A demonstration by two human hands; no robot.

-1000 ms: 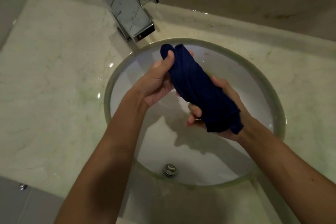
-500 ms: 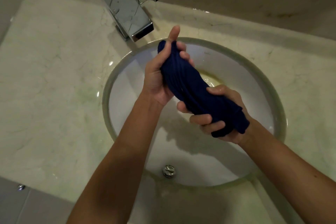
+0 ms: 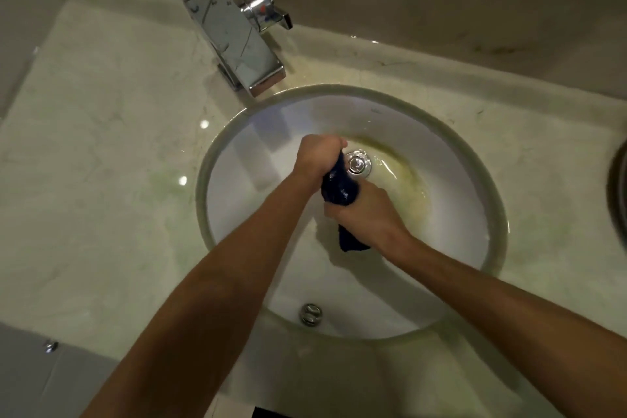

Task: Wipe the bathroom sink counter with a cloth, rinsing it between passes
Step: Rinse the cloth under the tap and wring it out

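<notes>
Both hands grip a dark blue cloth [image 3: 339, 187] over the round white sink [image 3: 458, 214]. The left hand [image 3: 319, 154] has its fingers clenched round the upper end, the right hand [image 3: 366, 217] round the lower, a short tail hanging below. The drain [image 3: 358, 163] shows just beside them; the faucet [image 3: 237, 41] stands on the tabletop [image 3: 101, 146].

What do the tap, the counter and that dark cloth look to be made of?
Boxy chrome tap: polished metal, mirror reflections. Pale veined counter: glossy marble-like stone, perhaps imitation; light glints. Navy cloth, twisted between both hands: soft ribbed fabric, probably knit.
</notes>
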